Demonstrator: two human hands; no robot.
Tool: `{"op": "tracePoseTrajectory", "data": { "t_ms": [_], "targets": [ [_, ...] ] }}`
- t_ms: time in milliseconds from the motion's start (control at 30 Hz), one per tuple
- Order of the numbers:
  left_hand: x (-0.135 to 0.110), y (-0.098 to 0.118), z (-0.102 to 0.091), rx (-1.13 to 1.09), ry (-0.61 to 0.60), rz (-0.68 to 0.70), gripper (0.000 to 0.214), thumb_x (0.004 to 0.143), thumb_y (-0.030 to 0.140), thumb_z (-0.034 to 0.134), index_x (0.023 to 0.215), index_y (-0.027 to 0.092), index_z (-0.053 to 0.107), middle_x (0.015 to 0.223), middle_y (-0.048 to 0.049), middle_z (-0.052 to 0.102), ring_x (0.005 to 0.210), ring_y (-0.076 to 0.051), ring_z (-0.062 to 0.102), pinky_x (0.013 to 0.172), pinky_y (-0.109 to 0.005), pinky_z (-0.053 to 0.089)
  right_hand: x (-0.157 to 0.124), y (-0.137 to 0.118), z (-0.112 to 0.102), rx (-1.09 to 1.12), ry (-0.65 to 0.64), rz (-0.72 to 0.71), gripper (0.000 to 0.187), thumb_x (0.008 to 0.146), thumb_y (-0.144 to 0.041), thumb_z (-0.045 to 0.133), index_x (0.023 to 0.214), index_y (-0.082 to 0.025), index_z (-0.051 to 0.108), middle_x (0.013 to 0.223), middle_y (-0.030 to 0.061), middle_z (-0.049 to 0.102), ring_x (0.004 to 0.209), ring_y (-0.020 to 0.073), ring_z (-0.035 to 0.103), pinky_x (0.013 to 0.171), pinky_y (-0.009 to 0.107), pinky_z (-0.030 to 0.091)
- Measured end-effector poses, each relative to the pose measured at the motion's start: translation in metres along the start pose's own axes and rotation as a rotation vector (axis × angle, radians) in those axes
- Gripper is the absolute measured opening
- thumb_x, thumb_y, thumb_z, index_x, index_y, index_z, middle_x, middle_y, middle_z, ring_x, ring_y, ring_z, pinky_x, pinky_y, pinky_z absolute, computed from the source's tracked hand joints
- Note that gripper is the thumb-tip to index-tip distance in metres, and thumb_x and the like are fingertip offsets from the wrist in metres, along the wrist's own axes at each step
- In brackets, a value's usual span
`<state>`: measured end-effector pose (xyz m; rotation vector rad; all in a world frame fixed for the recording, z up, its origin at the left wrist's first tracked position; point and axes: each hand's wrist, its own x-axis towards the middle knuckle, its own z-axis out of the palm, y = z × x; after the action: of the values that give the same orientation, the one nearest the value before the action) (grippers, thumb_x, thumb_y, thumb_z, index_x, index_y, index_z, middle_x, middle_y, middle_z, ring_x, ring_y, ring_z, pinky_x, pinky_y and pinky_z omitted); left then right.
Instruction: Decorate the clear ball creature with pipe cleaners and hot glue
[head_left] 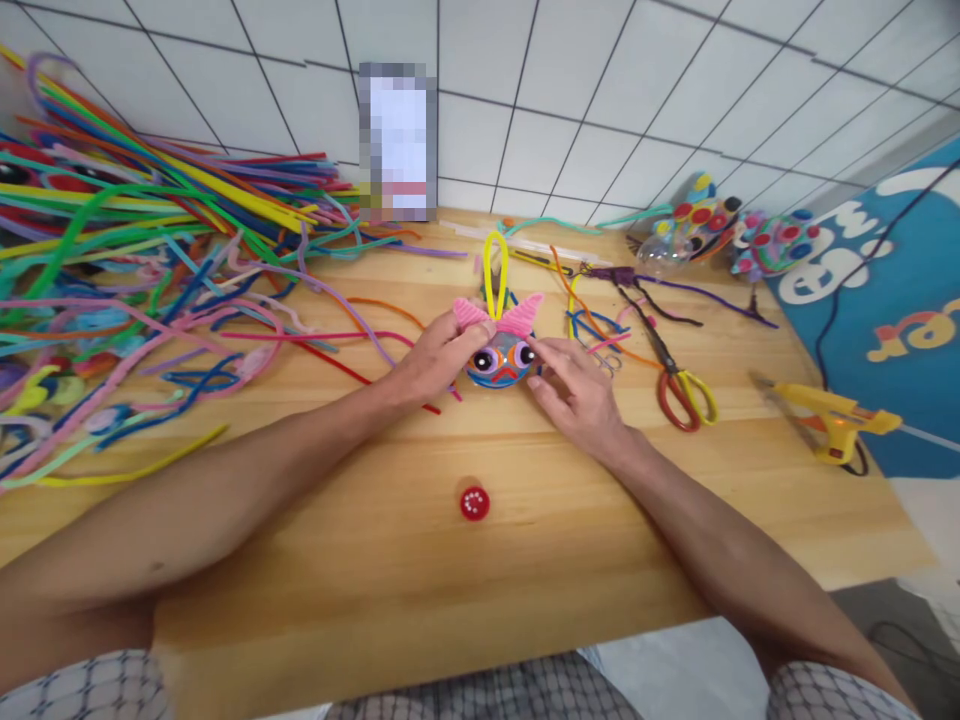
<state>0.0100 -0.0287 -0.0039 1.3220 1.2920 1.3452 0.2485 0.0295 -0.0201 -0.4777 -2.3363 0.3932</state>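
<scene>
A pale wooden table (405, 590) is running up to a wall of white tiles (585, 90) with dark lines. Over its middle, the left hand (442, 350) is pinching a small craft figure (501, 374) at the base of its pink ears (517, 318), thumb pressing in front. The right hand (577, 392) is curving around the figure's right side, thumb and forefinger standing apart by the eye; whether they are gripping it I cannot tell. A yellow loop (495, 275) is rising from the figure's top.

Nearer, a small red cap-like disc (474, 503) is lying alone, showing white dots; whether these are loose inside it or fixed is unclear. To the right, scissors (679, 390) are lying with red and yellow handles spread, and a yellow glue gun (836, 415) is resting farther right. At the far right, a clear plastic dome (664, 255) is sitting beside decorated pieces (776, 245); its contents are too small to tell. Pipe cleaners (187, 215) are heaping up on the left, and a phone-like screen (398, 140), blurred, is leaning against the wall.
</scene>
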Motion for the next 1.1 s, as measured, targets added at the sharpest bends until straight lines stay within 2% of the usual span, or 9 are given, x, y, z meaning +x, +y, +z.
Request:
{"op": "tracePoseTrajectory", "data": {
  "t_ms": [133,400,600,767,933,1100],
  "targets": [
    [-0.0013,0.0017,0.0018,0.022,0.029,-0.014,0.029,0.093,0.045,0.057,0.077,0.021,0.054,0.078,0.0000,0.054,0.075,-0.017,0.050,0.068,-0.031,0.044,0.0008,-0.0016,0.0005,-0.011,0.009,-0.021,0.050,0.106,-0.023,0.064,0.156,-0.024,0.060,0.135,0.0160,0.074,0.126,0.0282,0.073,0.103,0.048,0.066],
    [-0.0042,0.0035,0.0037,-0.028,-0.009,0.019,0.030,0.092,0.045,0.064,0.078,0.020,0.058,0.079,0.0001,0.057,0.073,-0.016,0.053,0.069,-0.030,0.045,0.0011,-0.0028,0.0011,-0.045,0.054,-0.038,0.049,0.102,-0.025,0.073,0.150,-0.022,0.063,0.132,0.0169,0.076,0.123,0.0293,0.075,0.099,0.046,0.068],
    [-0.0013,0.0069,0.0012,-0.051,-0.056,0.082,0.023,0.092,0.042,0.069,0.093,0.019,0.070,0.106,-0.0064,0.073,0.098,-0.022,0.068,0.088,-0.034,0.056,0.0025,-0.0010,0.0008,-0.130,0.087,-0.096,0.048,0.102,-0.022,0.072,0.149,-0.023,0.062,0.130,0.0159,0.077,0.120,0.0285,0.077,0.099,0.045,0.067],
    [0.0002,0.0026,0.0017,-0.092,-0.039,0.058,0.031,0.088,0.040,0.073,0.111,0.019,0.074,0.120,-0.0084,0.076,0.111,-0.026,0.072,0.095,-0.036,0.059,0.0028,-0.0003,0.0014,-0.174,0.086,-0.120,0.045,0.103,-0.024,0.071,0.148,-0.023,0.063,0.127,0.0150,0.078,0.116,0.0275,0.078,0.097,0.043,0.068],
    [0.0004,-0.0007,0.0038,-0.140,-0.014,0.042,0.026,0.087,0.038,0.074,0.105,0.019,0.073,0.116,-0.0067,0.078,0.109,-0.024,0.073,0.095,-0.034,0.059,0.0026,-0.0009,0.0019,-0.184,0.089,-0.123,0.046,0.104,-0.024,0.070,0.149,-0.022,0.063,0.127,0.0150,0.078,0.116,0.0280,0.077,0.096,0.044,0.068],
    [0.0005,-0.0003,0.0045,-0.223,-0.030,-0.016,0.040,0.086,0.042,0.079,0.118,0.019,0.071,0.117,-0.0061,0.079,0.102,-0.021,0.073,0.090,-0.031,0.059,0.0015,-0.0010,0.0012,-0.178,0.059,-0.101,0.048,0.104,-0.025,0.069,0.151,-0.023,0.062,0.131,0.0149,0.077,0.119,0.0286,0.077,0.099,0.045,0.067]
  ]
}}
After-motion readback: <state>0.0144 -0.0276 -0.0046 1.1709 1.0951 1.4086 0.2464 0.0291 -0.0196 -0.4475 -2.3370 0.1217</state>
